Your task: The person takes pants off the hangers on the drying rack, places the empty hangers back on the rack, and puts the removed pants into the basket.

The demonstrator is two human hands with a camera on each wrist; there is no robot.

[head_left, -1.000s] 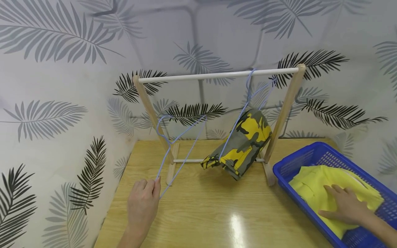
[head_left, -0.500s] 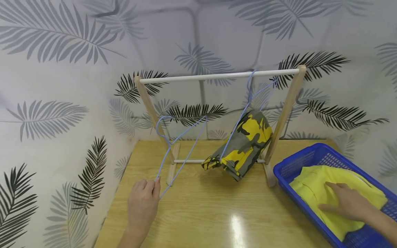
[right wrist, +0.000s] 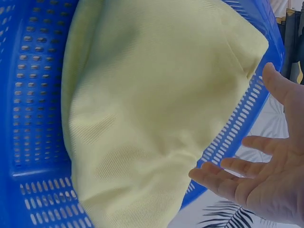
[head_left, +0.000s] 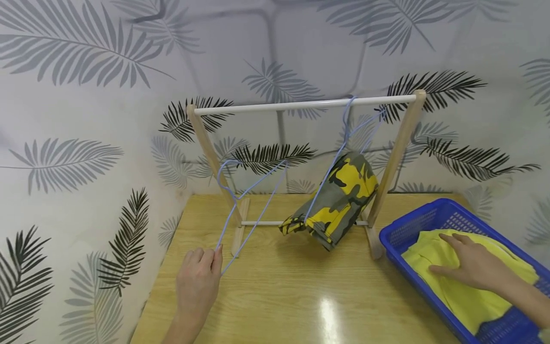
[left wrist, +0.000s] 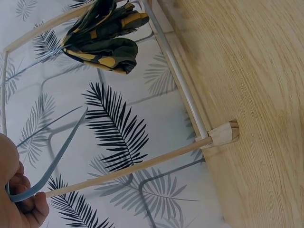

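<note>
My left hand [head_left: 198,279] grips one end of a blue wire hanger [head_left: 234,203], whose hook points up and away over the table. In the left wrist view, fingers curl round the hanger's bent wire [left wrist: 45,178]. Over the blue basket [head_left: 423,286] at the right, my right hand [head_left: 479,263] is spread above a folded yellow cloth garment [head_left: 461,298]. The right wrist view shows the fingers extended beside the garment [right wrist: 147,104], with nothing held. Whether a fingertip touches the cloth I cannot tell.
A small rack with wooden posts and a white top rail [head_left: 279,107] stands at the back of the wooden table [head_left: 275,296]. From its rail hangs another blue hanger bearing yellow-grey camouflage clothing [head_left: 343,200]. Behind is a leaf-patterned backdrop [head_left: 99,143].
My right hand has shifted a little left and up over the yellow garment, which has slightly changed its folds. My left hand keeps its hold on the hanger, almost still.
</note>
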